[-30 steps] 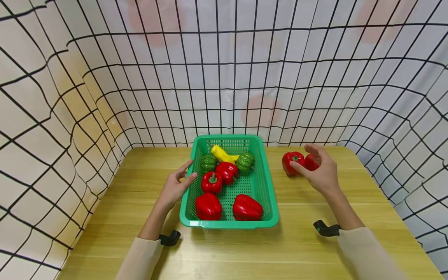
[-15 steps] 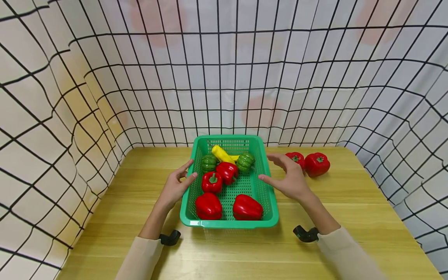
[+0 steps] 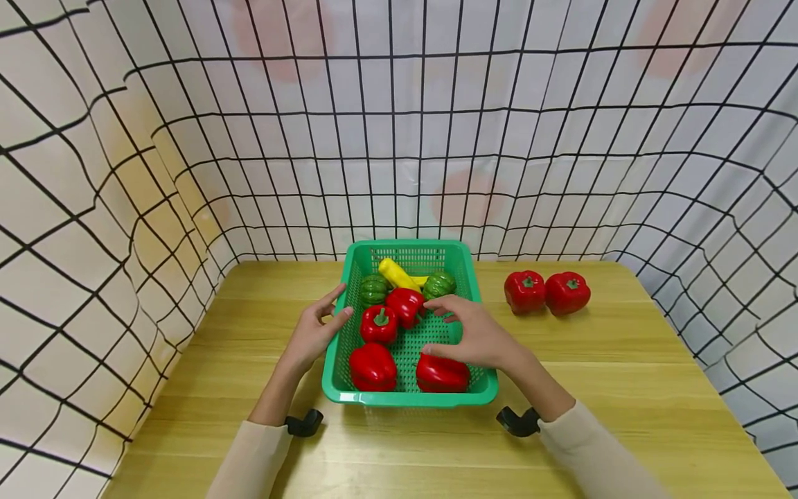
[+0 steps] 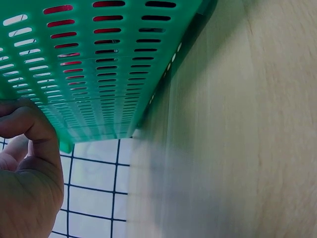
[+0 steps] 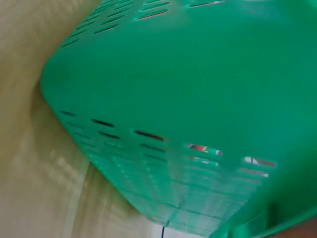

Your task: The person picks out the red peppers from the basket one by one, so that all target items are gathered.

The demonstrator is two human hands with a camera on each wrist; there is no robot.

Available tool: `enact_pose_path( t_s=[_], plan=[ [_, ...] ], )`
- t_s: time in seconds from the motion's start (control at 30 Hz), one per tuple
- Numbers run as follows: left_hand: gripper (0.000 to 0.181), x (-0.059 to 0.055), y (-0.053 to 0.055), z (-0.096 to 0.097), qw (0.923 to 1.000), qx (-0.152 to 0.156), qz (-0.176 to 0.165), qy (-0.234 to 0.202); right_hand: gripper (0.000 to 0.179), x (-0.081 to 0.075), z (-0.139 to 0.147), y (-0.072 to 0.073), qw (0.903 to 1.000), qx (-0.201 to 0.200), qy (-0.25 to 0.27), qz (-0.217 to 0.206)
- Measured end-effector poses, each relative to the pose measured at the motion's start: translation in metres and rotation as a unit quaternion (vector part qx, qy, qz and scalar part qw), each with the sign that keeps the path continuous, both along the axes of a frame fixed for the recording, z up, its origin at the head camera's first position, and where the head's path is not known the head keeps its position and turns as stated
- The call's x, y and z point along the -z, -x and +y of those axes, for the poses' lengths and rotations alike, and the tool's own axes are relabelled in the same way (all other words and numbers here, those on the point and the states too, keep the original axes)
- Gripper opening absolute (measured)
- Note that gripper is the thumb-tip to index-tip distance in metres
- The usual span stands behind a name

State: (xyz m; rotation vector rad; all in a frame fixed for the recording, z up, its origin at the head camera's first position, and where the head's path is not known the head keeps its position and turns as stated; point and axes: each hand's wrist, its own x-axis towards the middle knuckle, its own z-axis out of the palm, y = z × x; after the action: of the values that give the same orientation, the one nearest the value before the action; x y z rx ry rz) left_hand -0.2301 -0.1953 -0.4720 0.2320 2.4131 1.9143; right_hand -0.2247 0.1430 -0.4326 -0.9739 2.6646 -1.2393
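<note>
A green plastic basket (image 3: 409, 399) stands on the wooden table, holding several red bell peppers, two small green pumpkin-like vegetables (image 3: 375, 288) and yellow produce (image 3: 397, 275). My left hand (image 3: 313, 333) holds the basket's left rim, thumb over the edge; in the left wrist view its bent fingers (image 4: 29, 126) lie against the perforated side. Above the basket's right half, my right hand (image 3: 476, 335) has its fingers spread apart with nothing between them. Its thumb overlaps the front right bell pepper (image 3: 442, 376), and its index fingertip lies close to the middle bell pepper (image 3: 406, 307).
Two more red bell peppers, the left one (image 3: 524, 291) and the right one (image 3: 567, 292), sit side by side on the table (image 3: 623, 388) right of the basket. A white curtain with a black grid (image 3: 430, 138) encloses the back and sides.
From the two peppers on the right, my right hand has moved left over the basket, uncovering them. They stay in place. My left hand keeps its place at the rim.
</note>
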Motion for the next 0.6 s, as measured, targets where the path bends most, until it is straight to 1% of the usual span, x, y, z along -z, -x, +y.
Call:
enact_pose_path(
  t_s=[0.17,0.4,0.6],
  plan=[
    [0.062,0.001,0.002,0.000,1.0000,-0.005,-0.007,0.004,0.073,-0.004,-0.008,-0.002,0.9984,-0.028,-0.043,-0.023],
    [0.063,0.001,0.005,0.001,0.9998,0.004,-0.021,-0.002,0.075,-0.007,-0.017,-0.005,0.9923,-0.063,-0.098,-0.043],
    [0.063,0.001,0.004,0.001,0.9999,0.001,-0.010,0.002,0.076,-0.005,-0.025,-0.005,0.9844,-0.089,-0.138,-0.062]
  ],
)
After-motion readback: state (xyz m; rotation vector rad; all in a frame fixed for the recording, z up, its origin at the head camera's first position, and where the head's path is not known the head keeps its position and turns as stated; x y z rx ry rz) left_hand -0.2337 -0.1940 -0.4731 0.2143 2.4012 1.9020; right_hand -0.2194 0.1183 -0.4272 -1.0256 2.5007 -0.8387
